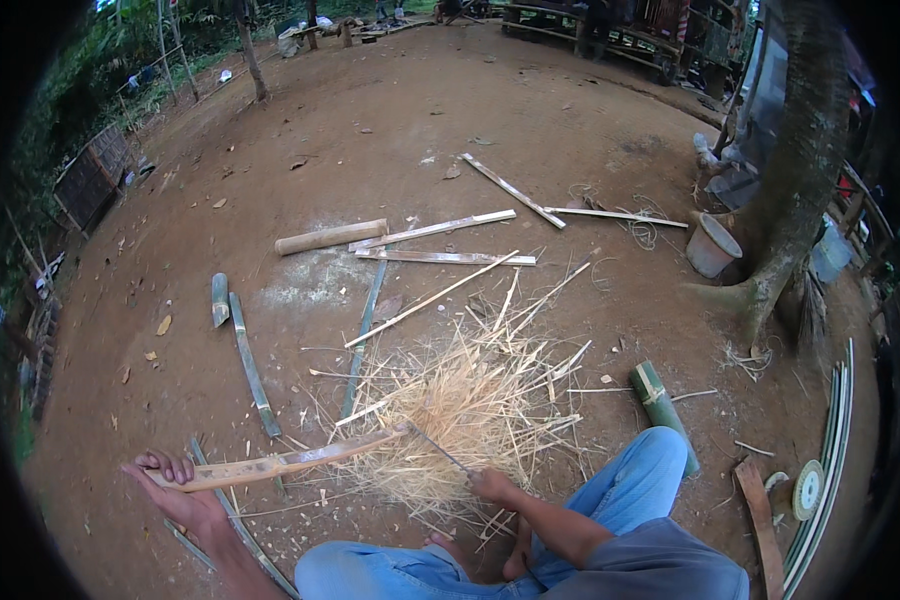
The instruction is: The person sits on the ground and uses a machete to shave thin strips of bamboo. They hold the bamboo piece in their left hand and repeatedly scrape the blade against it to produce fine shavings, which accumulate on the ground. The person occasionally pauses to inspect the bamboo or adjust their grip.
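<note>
My left hand (pixel 182 492) is closed round the near-left end of a split bamboo strip (pixel 285 462), which slants up to the right. A thin, dark-bladed knife (pixel 437 447) is gripped by its handle in my right hand (pixel 494 488). Its blade tip reaches the strip's far end; whether it cuts into the bamboo is too small to tell. Beneath both lies a heap of pale bamboo shavings (pixel 460 410). My right hand is low beside my bent knee, and its fist hides the knife handle.
Bamboo slats (pixel 450 258) and a bamboo log (pixel 330 237) lie ahead on the dirt. Green bamboo pieces sit at left and by my right knee (pixel 663 410). A bucket (pixel 713 246) stands against a tree trunk (pixel 805 150). At right are long strips (pixel 828 450) and a round reel (pixel 808 490).
</note>
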Demonstrator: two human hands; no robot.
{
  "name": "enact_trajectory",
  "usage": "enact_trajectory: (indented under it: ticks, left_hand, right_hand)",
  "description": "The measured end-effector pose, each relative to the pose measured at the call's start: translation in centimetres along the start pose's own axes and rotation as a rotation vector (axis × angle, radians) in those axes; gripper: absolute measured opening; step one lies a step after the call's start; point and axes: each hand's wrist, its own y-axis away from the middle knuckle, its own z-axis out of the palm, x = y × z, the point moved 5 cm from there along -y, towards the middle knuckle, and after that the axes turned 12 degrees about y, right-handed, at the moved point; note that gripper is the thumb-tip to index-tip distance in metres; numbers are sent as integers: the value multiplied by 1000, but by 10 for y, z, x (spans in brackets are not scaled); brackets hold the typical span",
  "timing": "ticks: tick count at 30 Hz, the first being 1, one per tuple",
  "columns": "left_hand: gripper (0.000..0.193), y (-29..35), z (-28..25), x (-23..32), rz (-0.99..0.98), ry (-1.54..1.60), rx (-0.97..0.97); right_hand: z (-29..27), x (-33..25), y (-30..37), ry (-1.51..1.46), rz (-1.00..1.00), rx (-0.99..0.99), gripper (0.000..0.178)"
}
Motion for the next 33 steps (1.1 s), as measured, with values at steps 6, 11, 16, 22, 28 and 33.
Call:
enact_trajectory:
  ticks: [6,11,16,22,28,33]
  left_hand:
    - [42,114,-27,210,-14,168,-203]
    - [41,149,-22,296,-95,134,-341]
    - [40,139,-89,251,-199,175,-478]
    - [41,102,-84,229,-191,192,-543]
    - [41,89,-65,244,-189,139,-580]
    - [39,86,-79,240,-178,168,-572]
  right_hand:
    - [61,-1,190,105,-200,164,45]
    - [85,-64,294,127,-212,32,43]
    - [188,-21,300,150,-114,58,41]
    - [205,-41,245,192,-110,91,43]
    - [181,-74,290,164,-52,75,45]
    - [187,-71,273,223,-16,86,46]
